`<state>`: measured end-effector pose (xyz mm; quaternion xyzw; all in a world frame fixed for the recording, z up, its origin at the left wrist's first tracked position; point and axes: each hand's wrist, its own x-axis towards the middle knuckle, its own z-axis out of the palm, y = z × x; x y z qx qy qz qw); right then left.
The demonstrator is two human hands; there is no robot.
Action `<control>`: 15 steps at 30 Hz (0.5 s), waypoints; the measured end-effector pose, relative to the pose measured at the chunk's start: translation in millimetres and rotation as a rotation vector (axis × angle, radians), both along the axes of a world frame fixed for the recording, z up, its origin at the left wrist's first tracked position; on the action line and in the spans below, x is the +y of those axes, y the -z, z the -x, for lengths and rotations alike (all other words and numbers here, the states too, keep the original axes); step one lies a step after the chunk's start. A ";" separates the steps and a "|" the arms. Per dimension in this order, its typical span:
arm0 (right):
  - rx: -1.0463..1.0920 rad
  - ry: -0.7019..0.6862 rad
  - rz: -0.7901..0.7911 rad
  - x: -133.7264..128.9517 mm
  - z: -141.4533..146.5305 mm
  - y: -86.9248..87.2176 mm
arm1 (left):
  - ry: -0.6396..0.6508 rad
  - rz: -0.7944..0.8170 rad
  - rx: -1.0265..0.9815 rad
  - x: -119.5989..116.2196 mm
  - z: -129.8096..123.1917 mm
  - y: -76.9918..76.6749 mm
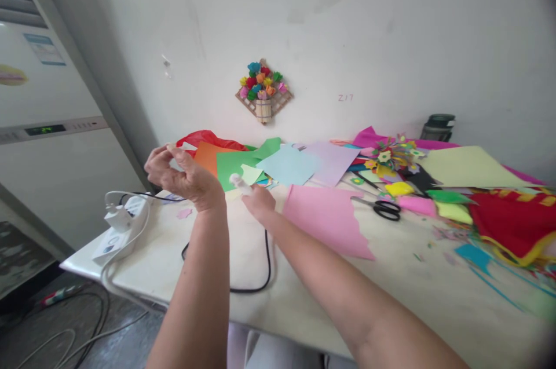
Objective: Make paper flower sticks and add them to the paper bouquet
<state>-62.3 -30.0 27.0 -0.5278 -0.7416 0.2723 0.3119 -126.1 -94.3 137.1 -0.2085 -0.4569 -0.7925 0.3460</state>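
Observation:
My left hand (180, 178) is raised over the left part of the table, its fingers curled in and the thumb pressed toward them. Whatever it pinches, if anything, is too small to make out. My right hand (259, 202) grips a white glue gun (240, 185), whose front end points away to the left. A black cord (268, 265) hangs below that hand and loops across the tabletop. Close to the right hand lies a pink sheet (324, 218) with a torn-looking edge. A small pink flower-shaped cutout (185, 214) rests below my left hand.
Coloured sheets, among them a light blue one (289, 165), lie along the wall. Black-handled scissors (386, 209) rest on the right, near a bunch of foam flowers (391, 157) and red cloth (516, 221). A power strip (117, 244) with cables occupies the left edge.

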 end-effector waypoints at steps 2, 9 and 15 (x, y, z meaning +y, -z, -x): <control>0.257 0.044 0.137 14.1 -16.0 -1.7 | 0.063 -0.009 -0.041 11.1 -4.1 3.3; 1.010 -0.040 0.314 43.3 -92.6 -0.2 | 0.608 0.941 -0.049 69.0 -40.2 79.1; 1.032 0.114 0.303 50.1 -131.4 15.7 | 0.567 1.584 0.163 87.5 -80.0 121.8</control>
